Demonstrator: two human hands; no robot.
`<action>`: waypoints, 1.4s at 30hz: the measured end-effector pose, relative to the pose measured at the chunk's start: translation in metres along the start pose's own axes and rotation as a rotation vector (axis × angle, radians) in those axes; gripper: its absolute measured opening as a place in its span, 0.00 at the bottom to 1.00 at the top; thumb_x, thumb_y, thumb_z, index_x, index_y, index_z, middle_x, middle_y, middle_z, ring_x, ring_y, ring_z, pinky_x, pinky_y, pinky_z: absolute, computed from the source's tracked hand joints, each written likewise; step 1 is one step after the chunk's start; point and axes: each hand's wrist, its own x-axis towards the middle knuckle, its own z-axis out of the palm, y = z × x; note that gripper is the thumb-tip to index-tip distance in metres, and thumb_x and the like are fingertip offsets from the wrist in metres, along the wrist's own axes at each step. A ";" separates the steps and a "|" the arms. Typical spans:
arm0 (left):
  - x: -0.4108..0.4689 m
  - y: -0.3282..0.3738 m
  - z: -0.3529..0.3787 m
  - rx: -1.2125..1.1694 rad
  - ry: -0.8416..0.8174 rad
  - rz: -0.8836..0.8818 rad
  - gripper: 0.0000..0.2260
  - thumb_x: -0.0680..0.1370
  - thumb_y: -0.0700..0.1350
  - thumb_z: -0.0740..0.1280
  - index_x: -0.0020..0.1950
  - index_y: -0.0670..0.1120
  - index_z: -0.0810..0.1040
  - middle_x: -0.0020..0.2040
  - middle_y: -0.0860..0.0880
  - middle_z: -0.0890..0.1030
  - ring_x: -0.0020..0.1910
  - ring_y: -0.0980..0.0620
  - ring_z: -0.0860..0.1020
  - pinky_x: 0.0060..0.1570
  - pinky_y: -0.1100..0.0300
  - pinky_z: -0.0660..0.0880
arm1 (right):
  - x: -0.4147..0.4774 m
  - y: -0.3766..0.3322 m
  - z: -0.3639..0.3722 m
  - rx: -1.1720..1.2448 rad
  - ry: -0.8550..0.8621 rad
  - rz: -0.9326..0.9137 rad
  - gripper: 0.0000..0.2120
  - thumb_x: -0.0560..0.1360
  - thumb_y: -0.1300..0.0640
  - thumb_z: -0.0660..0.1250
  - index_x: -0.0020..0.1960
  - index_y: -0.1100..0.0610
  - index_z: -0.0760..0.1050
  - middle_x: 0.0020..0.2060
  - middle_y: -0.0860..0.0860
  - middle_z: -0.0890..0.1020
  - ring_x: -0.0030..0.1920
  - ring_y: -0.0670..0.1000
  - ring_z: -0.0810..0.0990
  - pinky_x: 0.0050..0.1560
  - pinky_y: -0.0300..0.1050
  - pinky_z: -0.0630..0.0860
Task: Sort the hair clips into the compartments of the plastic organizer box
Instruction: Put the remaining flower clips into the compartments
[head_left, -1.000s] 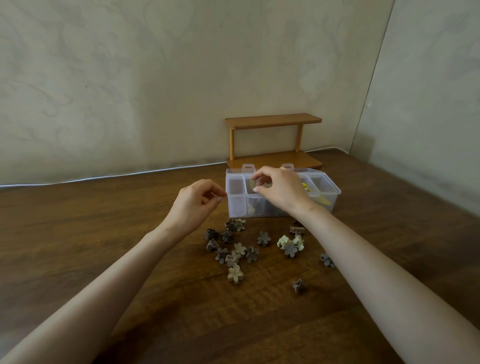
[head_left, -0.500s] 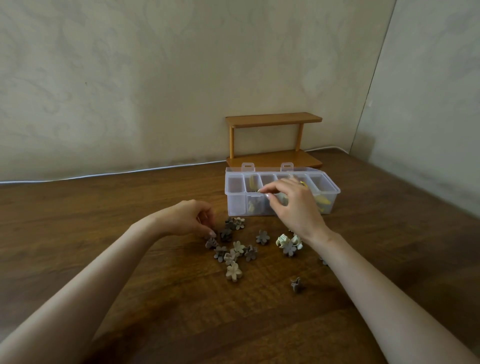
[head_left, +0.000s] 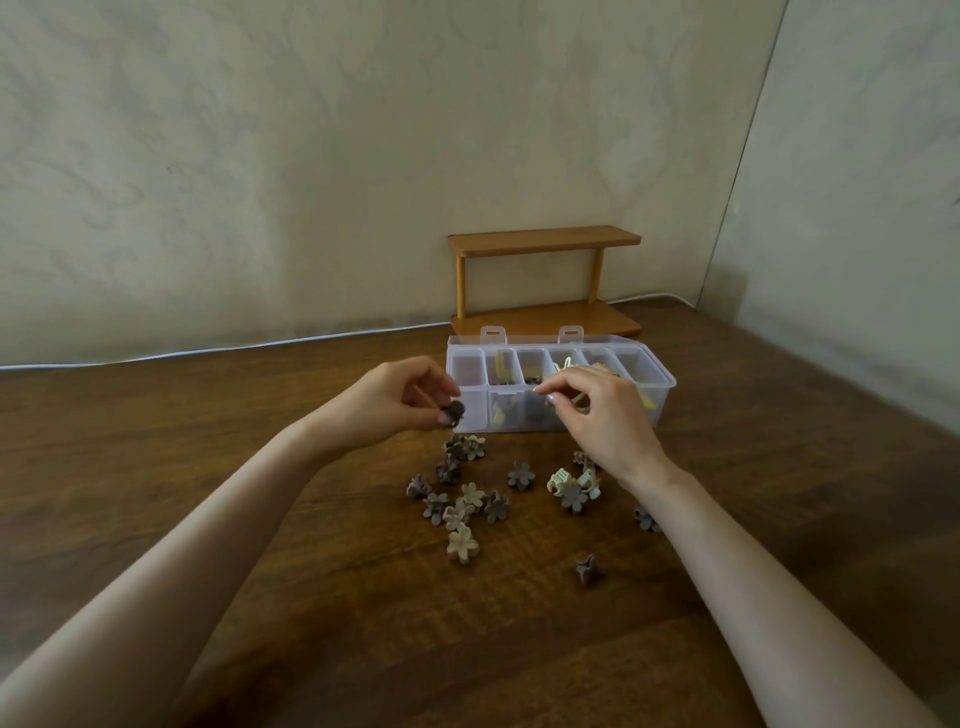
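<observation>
A clear plastic organizer box (head_left: 660, 382) with several compartments stands open on the wooden table, with yellow and dark clips inside some of them. Several small flower-shaped hair clips (head_left: 470, 496), brown, grey and cream, lie scattered in front of it. My left hand (head_left: 395, 402) pinches a dark brown flower clip (head_left: 454, 410) just left of the box's front left corner. My right hand (head_left: 602, 415) hovers in front of the box's middle, fingers loosely curled with nothing visible in them.
A small two-tier wooden shelf (head_left: 545, 280) stands behind the box against the wall. A white cable (head_left: 208, 351) runs along the table's back edge. One brown clip (head_left: 588, 569) lies apart, nearer to me.
My left hand dropped to the pile, took a dark brown clip and lifted it toward the box. My right hand drew back from over the compartments to the box's front.
</observation>
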 end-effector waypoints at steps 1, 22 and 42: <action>0.004 0.005 0.001 -0.004 0.038 0.029 0.10 0.73 0.38 0.69 0.53 0.46 0.75 0.49 0.48 0.81 0.47 0.53 0.81 0.49 0.58 0.79 | 0.000 0.000 0.000 0.002 0.001 0.001 0.07 0.75 0.61 0.66 0.50 0.53 0.80 0.47 0.47 0.82 0.52 0.45 0.76 0.54 0.45 0.76; 0.026 -0.014 0.003 0.302 0.382 0.065 0.06 0.73 0.42 0.69 0.48 0.46 0.75 0.45 0.51 0.78 0.43 0.55 0.76 0.39 0.68 0.72 | -0.001 -0.010 0.000 0.048 -0.091 -0.021 0.07 0.76 0.59 0.66 0.52 0.53 0.80 0.49 0.47 0.82 0.50 0.43 0.77 0.50 0.38 0.76; -0.024 -0.030 0.005 0.249 -0.075 0.007 0.04 0.74 0.47 0.68 0.47 0.53 0.75 0.46 0.57 0.77 0.45 0.62 0.76 0.42 0.67 0.72 | -0.006 -0.019 0.005 0.065 -0.168 -0.029 0.07 0.76 0.60 0.66 0.50 0.52 0.81 0.47 0.46 0.83 0.48 0.43 0.78 0.55 0.29 0.67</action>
